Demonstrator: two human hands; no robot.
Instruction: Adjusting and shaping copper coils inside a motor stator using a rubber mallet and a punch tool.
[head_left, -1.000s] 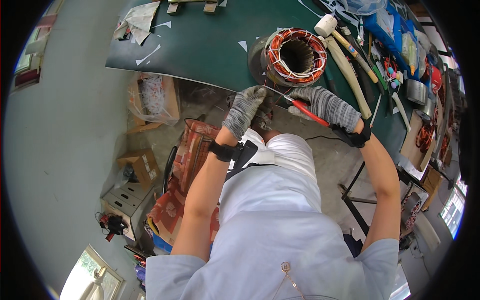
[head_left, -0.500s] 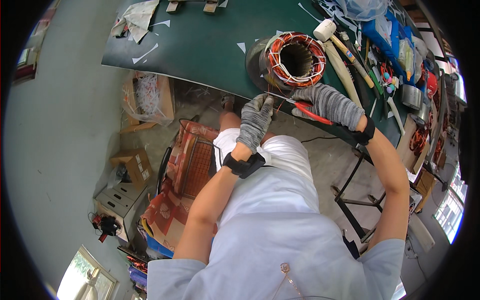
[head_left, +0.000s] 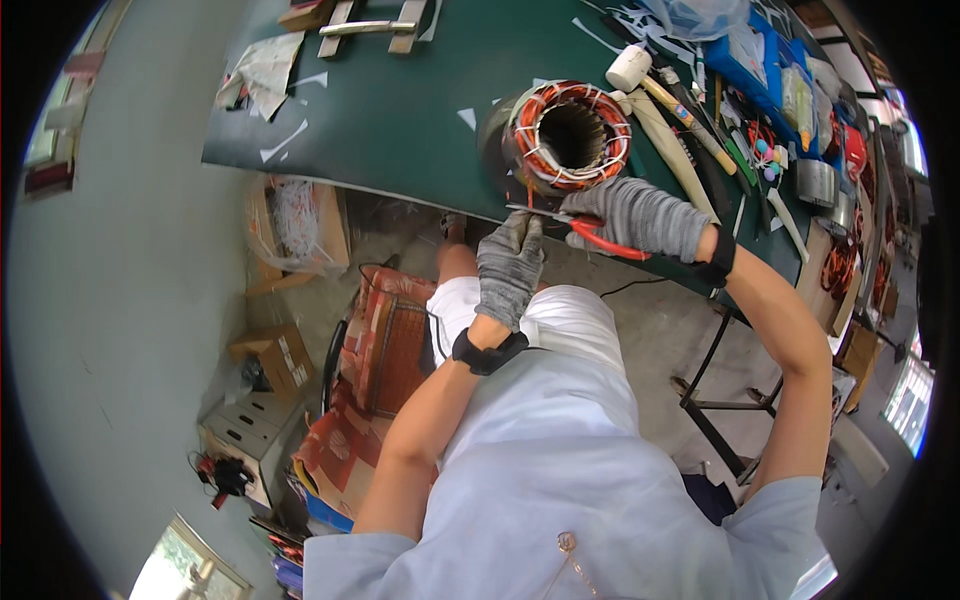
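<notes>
Two gloved hands work at the near edge of the green tabletop (head_left: 400, 110). Just beyond them sits a motor stator (head_left: 570, 135) with copper windings, bore open upward. Right hand (head_left: 640, 215) grips red-handled scissors (head_left: 570, 218), blades pointing left; left hand (head_left: 510, 265) pinches something small at their tips.

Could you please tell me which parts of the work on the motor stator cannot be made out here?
Head view only:
- Scissors: handles hidden inside the gloved right hand.
- What the blades cut: too small to tell.
- Left hand fingertips: whether they pinch anything is unclear.
- Stator underside: hidden by its body.
</notes>
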